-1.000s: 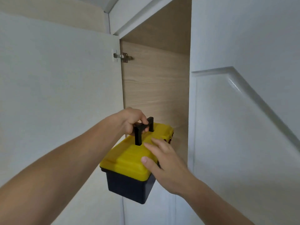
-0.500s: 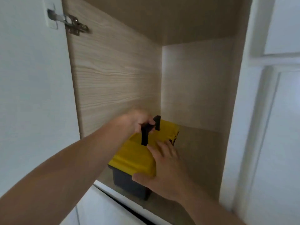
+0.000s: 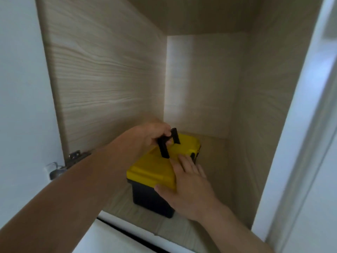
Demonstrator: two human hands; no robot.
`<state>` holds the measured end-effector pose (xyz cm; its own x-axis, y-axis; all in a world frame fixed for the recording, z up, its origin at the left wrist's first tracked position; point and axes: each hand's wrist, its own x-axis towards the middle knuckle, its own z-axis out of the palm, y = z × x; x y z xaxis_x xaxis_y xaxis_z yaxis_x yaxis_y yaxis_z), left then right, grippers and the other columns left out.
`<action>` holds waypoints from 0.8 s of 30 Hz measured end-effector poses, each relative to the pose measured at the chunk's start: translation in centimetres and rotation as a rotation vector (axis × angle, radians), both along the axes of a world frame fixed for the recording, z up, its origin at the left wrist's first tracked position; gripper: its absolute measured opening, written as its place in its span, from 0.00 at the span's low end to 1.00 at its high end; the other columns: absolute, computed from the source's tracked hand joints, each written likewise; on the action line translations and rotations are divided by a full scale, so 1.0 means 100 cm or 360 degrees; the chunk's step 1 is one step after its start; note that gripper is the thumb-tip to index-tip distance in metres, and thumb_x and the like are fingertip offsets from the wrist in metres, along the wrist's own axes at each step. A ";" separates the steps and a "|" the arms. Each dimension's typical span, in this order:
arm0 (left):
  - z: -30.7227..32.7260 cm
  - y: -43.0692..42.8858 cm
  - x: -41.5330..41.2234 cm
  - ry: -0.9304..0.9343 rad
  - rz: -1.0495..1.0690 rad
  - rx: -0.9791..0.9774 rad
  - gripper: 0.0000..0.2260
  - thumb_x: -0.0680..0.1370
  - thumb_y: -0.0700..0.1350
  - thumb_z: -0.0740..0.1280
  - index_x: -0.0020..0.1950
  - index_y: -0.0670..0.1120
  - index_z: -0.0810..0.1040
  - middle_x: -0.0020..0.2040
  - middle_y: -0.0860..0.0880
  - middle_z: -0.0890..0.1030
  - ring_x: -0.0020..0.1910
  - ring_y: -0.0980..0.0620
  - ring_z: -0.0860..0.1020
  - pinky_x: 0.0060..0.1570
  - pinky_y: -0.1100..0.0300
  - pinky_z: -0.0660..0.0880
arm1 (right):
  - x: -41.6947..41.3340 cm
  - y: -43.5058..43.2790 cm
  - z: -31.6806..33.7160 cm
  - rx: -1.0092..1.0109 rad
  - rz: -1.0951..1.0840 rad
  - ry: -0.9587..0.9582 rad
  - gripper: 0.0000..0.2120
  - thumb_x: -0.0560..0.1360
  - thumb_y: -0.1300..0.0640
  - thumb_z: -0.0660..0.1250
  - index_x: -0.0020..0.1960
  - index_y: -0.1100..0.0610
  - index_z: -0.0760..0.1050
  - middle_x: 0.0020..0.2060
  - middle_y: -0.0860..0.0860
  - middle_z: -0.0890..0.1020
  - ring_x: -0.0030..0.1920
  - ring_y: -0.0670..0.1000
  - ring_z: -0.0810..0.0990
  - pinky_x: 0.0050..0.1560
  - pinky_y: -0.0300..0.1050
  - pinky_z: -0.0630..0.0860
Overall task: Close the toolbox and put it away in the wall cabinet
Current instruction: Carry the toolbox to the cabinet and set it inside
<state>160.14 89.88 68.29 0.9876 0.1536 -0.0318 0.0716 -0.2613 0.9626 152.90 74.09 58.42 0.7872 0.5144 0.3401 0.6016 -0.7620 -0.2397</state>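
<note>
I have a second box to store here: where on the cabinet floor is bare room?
Bare floor lies between the toolbox and the right wall, and behind it toward the back wall. The left side is crowded: the toolbox sits near the left wall.

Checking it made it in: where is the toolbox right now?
In the head view, the toolbox sits inside the cabinet, near its left wall.

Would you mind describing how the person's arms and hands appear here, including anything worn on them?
Both forearms are bare as far as the frame shows, with no sleeves visible. The left hand and right hand wear no gloves, and no rings, watch or bracelet can be seen. Motion blur softens finer detail.
</note>
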 end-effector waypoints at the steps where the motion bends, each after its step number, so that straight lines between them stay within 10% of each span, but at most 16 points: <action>1: -0.003 0.009 -0.001 -0.0070 0.0066 0.0198 0.07 0.77 0.31 0.62 0.52 0.36 0.77 0.47 0.35 0.80 0.44 0.40 0.80 0.45 0.49 0.79 | -0.003 0.001 -0.001 0.0002 -0.0002 -0.0016 0.41 0.70 0.28 0.49 0.76 0.47 0.45 0.78 0.48 0.47 0.76 0.49 0.41 0.74 0.55 0.42; 11: -0.097 0.059 -0.108 -0.0921 -0.0220 0.0751 0.11 0.80 0.51 0.61 0.58 0.55 0.81 0.66 0.58 0.75 0.64 0.62 0.73 0.64 0.56 0.72 | -0.031 -0.006 -0.022 -0.0277 0.0278 -0.0747 0.34 0.72 0.51 0.70 0.74 0.54 0.61 0.73 0.57 0.66 0.72 0.61 0.64 0.64 0.60 0.70; 17: -0.147 0.077 -0.133 -0.1336 -0.0394 0.1767 0.30 0.80 0.45 0.63 0.78 0.41 0.54 0.80 0.40 0.49 0.78 0.38 0.49 0.74 0.44 0.57 | -0.029 -0.017 -0.031 -0.0628 0.0269 -0.0832 0.47 0.67 0.52 0.72 0.77 0.54 0.47 0.78 0.57 0.48 0.75 0.64 0.49 0.69 0.67 0.59; 24: -0.141 0.079 -0.098 -0.1276 -0.0426 0.1990 0.32 0.79 0.52 0.64 0.76 0.37 0.57 0.79 0.36 0.51 0.78 0.38 0.48 0.72 0.40 0.59 | -0.017 -0.003 -0.027 -0.0708 0.0007 -0.0744 0.40 0.76 0.52 0.58 0.75 0.53 0.33 0.75 0.56 0.34 0.74 0.63 0.35 0.72 0.66 0.41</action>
<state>150.30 97.73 54.16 0.6819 -0.5091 0.5251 -0.5308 -0.8384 -0.1235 151.21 73.77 55.70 0.6052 0.6882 0.4001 0.5692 -0.7255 0.3868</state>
